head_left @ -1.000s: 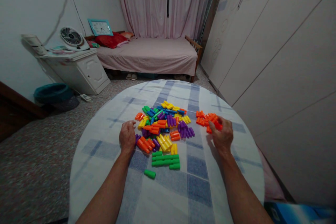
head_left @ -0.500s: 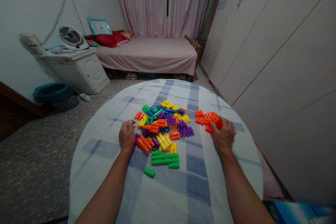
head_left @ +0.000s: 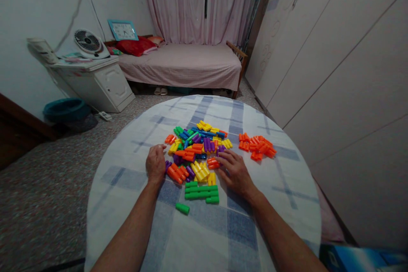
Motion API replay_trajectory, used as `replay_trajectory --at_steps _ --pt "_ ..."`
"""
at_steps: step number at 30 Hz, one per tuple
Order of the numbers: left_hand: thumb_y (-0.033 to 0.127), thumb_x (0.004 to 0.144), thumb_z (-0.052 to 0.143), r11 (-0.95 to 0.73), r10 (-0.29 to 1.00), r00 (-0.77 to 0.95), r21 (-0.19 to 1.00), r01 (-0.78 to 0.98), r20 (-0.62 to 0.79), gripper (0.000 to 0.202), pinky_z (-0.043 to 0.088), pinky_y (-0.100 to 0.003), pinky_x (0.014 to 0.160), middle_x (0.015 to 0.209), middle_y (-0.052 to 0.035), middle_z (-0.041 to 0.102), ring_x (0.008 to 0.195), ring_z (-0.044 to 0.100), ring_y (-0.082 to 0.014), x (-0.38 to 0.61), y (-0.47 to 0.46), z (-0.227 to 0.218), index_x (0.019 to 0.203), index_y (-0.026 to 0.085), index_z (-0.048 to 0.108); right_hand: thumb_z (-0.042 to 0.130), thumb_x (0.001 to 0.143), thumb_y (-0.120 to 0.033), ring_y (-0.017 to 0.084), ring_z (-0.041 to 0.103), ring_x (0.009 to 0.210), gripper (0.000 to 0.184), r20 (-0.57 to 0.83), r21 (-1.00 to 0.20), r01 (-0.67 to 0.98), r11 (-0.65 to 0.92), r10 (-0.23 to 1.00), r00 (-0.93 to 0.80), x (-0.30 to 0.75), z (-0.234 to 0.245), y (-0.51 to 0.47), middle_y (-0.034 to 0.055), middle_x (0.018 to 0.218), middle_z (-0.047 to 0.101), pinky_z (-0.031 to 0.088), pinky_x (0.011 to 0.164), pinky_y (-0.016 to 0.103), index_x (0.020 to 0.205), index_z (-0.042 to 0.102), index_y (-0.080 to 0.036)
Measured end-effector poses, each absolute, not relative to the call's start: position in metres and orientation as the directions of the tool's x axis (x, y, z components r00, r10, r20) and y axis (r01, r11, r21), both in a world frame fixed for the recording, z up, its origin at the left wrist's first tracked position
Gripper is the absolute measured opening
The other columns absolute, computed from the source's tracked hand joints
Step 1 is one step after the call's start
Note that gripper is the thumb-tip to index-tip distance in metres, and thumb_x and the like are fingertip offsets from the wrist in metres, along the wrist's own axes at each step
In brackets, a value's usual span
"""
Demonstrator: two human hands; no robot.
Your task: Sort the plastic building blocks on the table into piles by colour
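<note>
My right hand (head_left: 236,173), loosely spread, has left the orange pile (head_left: 257,146) at right for the mixed pile (head_left: 191,151). My left hand (head_left: 156,163) stays curled at its left; I cannot tell its grip. Green blocks (head_left: 201,193) lie nearer on the worktop (head_left: 197,242).

The right hand (head_left: 236,173) covered part of the purple pieces (head_left: 220,149), and whether its fingertips gripped anything could not be told; the left hand (head_left: 155,164) hid its own curled fingertips. The picture's edges cut off both forearms (head_left: 132,221), the curtains (head_left: 178,4), the wardrobe (head_left: 344,76) and a blurred blue object (head_left: 360,259), while the clock's (head_left: 123,31) numerals were too small to read.
</note>
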State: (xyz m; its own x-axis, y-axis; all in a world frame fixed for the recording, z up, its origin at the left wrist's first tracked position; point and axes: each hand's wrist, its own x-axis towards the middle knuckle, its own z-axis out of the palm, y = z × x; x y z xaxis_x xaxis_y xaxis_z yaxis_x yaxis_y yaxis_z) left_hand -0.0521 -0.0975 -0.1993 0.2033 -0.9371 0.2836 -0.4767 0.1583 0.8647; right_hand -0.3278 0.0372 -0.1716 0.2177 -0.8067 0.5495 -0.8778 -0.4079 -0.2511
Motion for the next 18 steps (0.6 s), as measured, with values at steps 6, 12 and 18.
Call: replay_trajectory --at_steps 6,12,18 --pt "0.043 0.092 0.030 0.170 -0.937 0.191 0.861 -0.480 0.292 0.042 0.047 -0.031 0.085 0.101 -0.0059 0.063 0.089 0.061 -0.0173 -0.051 -0.098 -0.201 0.089 0.020 0.064 0.055 0.088 -0.017 0.028 0.037 0.131 0.034 0.498 -0.176 -0.879 -0.444 -0.810 0.309 -0.320 -0.181 0.031 0.0056 0.129 0.059 0.032 0.100 0.045 0.122 0.059 -0.022" --pt "0.043 0.092 0.030 0.159 -0.939 0.193 0.859 -0.487 0.283 0.041 0.047 -0.032 0.087 0.103 -0.0057 0.064 0.092 0.061 -0.0179 -0.050 -0.099 -0.202 0.090 0.020 0.064 0.057 0.090 -0.020 0.025 0.050 0.119 0.019 0.569 -0.160 -0.882 -0.442 -0.772 0.284 -0.317 -0.185 0.030 0.0055 0.111 0.067 0.035 0.096 0.042 0.108 0.064 -0.020" --pt "0.042 0.092 0.030 0.171 -0.936 0.185 0.847 -0.504 0.300 0.041 0.047 -0.032 0.086 0.100 -0.0058 0.065 0.093 0.062 -0.0185 -0.050 -0.099 -0.201 0.090 0.020 0.064 0.056 0.090 -0.025 0.020 0.056 0.106 0.022 0.692 -0.291 -0.863 -0.412 -0.714 0.107 -0.337 -0.178 0.029 0.0076 0.106 0.066 0.043 0.091 0.036 0.111 0.060 -0.019"
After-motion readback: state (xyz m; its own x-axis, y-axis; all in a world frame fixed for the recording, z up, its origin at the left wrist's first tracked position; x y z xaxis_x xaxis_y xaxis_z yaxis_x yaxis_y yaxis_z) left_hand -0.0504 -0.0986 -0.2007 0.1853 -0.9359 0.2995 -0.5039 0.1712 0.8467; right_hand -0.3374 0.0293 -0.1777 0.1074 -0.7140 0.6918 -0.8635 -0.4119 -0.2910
